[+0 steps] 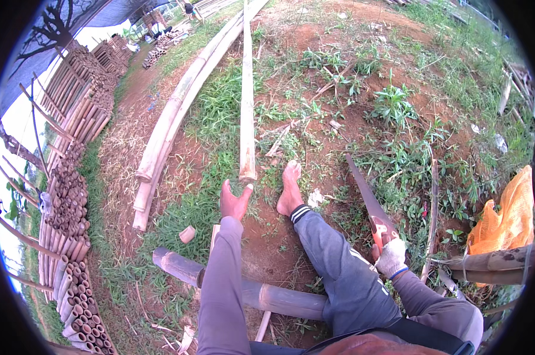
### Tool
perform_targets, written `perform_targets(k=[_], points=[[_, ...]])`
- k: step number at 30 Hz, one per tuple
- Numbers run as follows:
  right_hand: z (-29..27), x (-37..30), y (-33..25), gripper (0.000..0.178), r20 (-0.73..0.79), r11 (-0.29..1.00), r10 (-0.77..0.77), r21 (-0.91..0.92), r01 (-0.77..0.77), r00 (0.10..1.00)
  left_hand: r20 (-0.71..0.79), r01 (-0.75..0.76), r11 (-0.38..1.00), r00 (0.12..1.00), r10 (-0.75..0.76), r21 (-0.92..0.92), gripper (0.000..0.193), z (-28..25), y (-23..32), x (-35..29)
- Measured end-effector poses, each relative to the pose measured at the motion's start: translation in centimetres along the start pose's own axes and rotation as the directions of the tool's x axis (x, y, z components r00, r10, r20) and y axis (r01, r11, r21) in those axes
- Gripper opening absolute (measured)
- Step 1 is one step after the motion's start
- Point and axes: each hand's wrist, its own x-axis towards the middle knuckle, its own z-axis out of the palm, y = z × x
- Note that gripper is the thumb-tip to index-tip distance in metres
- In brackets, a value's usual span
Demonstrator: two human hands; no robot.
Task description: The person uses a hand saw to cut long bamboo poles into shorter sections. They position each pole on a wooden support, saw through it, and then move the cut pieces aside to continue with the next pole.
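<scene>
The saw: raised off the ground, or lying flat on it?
Raised: the right hand grips the saw by its handle, blade angled up and away.

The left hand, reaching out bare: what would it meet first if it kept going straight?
Most likely the near end of the long split bamboo strip. The left hand points up at it, fingertips just short of its end. How far apart they are in depth is hard to judge.

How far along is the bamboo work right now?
Done: a short cut-off piece lies on the ground. In hand: the right hand grips a hand saw, lifted off the work; the left hand reaches toward the long split bamboo strip. Left: that strip remains long and whole.
</scene>
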Motion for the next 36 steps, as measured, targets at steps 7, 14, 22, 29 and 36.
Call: perform_targets(k=[7, 14, 22, 29, 36], points=[[4.1, 1.1, 0.4, 0.056, 0.417, 0.982, 0.022, -0.182, 0.059, 0.909, 0.274, 0.16, 0.987, 0.949, -0.154, -0.001, 0.084, 3.6, 0.8, 4.8], [4.0, 3.5, -1.5, 0.056, 0.436, 0.979, 0.068, -0.202, 0.024, 0.897, 0.178, 0.101, 0.951, 0.971, -0.158, 0.292, 0.069, 0.6, 6.1, 2.8], [2.7, 4.1, -1.5, 0.051, 0.479, 0.978, 0.05, -0.202, 0.054, 0.877, 0.176, 0.069, 0.893, 0.971, -0.163, 0.445, 0.067, -6.9, 3.5, -9.9], [1.3, 2.4, -3.6, 0.042, 0.468, 0.982, 0.017, -0.172, 0.073, 0.883, 0.226, -0.143, 0.639, 0.973, -0.049, 0.756, 0.062, -22.6, -1.1, -27.7], [3.1, 0.8, -3.4, 0.054, 0.472, 0.964, -0.053, -0.204, 0.168, 0.88, 0.245, -0.096, 0.402, 0.908, -0.339, 0.911, 0.088, -37.9, -7.3, -46.4]])
